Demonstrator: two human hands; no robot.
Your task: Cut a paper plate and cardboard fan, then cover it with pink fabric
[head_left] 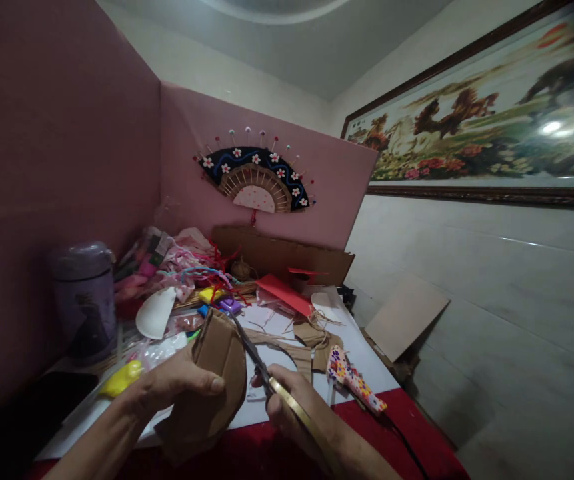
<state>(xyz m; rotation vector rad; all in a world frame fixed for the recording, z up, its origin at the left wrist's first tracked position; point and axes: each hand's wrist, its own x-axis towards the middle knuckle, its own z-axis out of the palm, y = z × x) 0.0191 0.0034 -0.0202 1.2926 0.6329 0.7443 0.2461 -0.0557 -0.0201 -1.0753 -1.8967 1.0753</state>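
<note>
No legible txt, tiny marks on framed pic, unreadable

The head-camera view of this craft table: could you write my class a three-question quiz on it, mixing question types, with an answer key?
1. Multiple choice: what is in the right hand's grip?
A) a red paper sheet
B) metal scissors with a gold-coloured handle
C) a purple lidded container

2. True or false: the dark fan-shaped decoration with white flowers is against the upright pink panel.

3. Fill in the blank: the left hand's grip is on a piece of stiff, brown ____.

Key: 1. B. 2. True. 3. Cardboard.
</note>
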